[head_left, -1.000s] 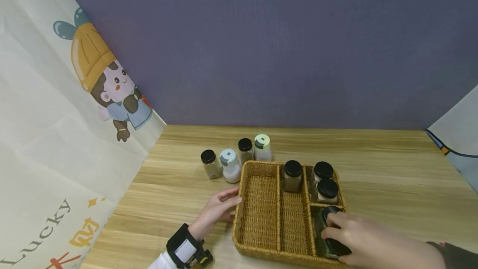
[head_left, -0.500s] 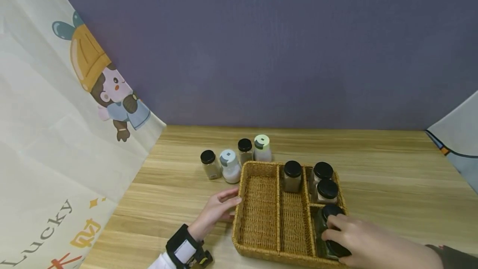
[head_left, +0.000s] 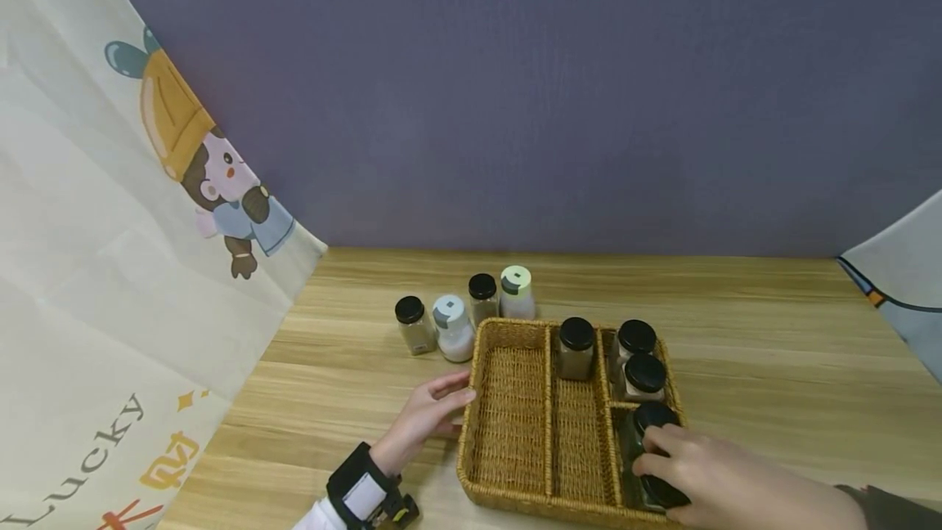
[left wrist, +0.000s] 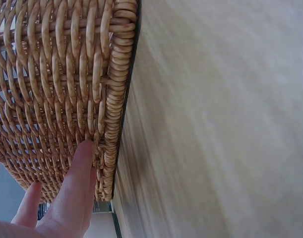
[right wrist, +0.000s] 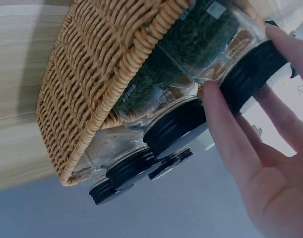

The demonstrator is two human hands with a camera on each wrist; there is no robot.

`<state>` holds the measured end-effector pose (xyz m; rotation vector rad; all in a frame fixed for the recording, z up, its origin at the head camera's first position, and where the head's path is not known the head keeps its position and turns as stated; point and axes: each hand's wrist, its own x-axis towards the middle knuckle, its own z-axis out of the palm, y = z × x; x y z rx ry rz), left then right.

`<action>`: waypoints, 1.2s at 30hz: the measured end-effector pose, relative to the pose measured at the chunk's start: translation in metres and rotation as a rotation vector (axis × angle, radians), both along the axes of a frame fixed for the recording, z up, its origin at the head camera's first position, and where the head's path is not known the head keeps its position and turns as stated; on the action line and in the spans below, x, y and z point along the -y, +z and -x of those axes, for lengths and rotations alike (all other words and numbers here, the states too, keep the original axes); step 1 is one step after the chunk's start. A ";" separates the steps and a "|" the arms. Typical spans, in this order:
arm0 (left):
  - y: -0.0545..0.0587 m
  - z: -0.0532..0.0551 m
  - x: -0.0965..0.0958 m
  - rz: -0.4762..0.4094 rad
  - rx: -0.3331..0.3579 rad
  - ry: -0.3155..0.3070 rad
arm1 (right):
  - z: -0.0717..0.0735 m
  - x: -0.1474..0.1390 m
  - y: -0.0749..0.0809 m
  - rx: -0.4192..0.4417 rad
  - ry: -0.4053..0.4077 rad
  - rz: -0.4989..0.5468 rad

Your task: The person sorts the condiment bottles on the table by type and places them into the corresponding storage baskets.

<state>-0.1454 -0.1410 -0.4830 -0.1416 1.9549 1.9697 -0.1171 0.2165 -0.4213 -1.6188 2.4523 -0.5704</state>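
Observation:
My right hand pinches the black lid of a spice jar holding green dried herbs, in the front right compartment of a wicker basket. Beside it in that compartment stands a second jar of green herbs, its black lid close to my fingers. My left hand lies against the basket's left side. In the left wrist view, its straight fingers touch the woven wall near the bottom edge. My palm hides part of the herb jars in the head view.
Two black-lidded jars fill the back right compartment; another jar stands at the back of the middle one. Behind the basket's left corner are two more black-lidded jars and two pale-capped shakers. A dark wall borders the table.

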 end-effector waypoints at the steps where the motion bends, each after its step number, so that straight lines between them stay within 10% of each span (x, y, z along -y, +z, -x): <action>1: 0.000 0.000 0.000 0.002 -0.002 0.000 | 0.000 0.000 0.000 0.009 -0.002 -0.004; 36: 0.003 -0.001 -0.001 0.002 0.011 0.007 | -0.004 -0.004 0.002 0.043 -0.059 -0.099</action>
